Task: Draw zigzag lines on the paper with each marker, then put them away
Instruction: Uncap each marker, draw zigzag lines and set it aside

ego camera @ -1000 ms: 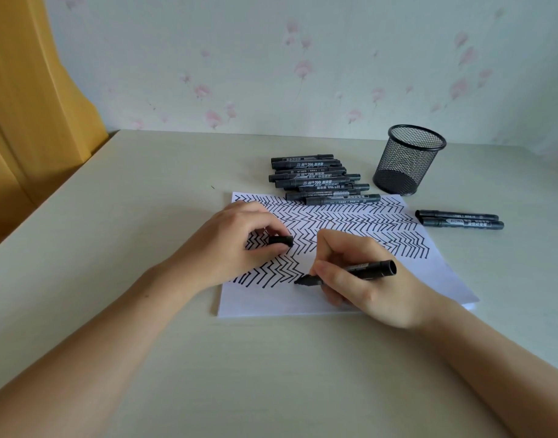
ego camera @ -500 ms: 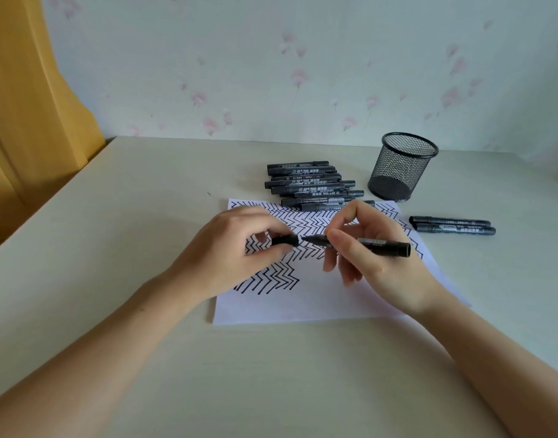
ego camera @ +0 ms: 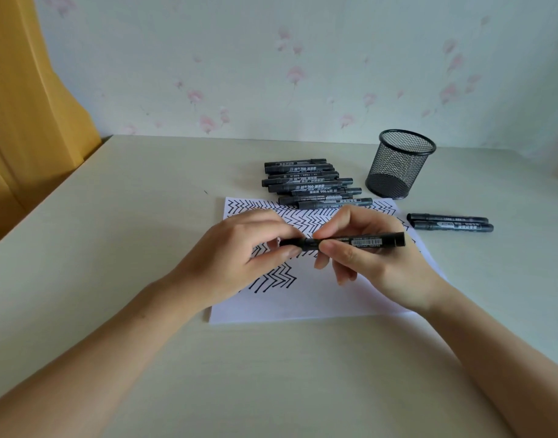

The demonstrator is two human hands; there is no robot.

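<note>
A white paper point(ego camera: 315, 298) covered in black zigzag lines lies in the middle of the table. Above it my right hand point(ego camera: 375, 263) pinches a black marker point(ego camera: 366, 241) held level, its tip end pointing left. My left hand point(ego camera: 239, 260) pinches the marker's black cap point(ego camera: 292, 242), which sits over the tip end. A pile of several black markers point(ego camera: 312, 184) rests at the paper's far edge. Two more markers point(ego camera: 451, 223) lie right of the paper. An empty black mesh pen cup point(ego camera: 398, 165) stands upright at the back right.
The pale table point(ego camera: 145, 216) meets a flowered wall at the back. A yellow curtain point(ego camera: 28, 99) hangs at the far left past the table edge.
My right hand lifted the marker off the paper and turned it level. The tip has met the cap in my left hand, and the cap now covers it.
</note>
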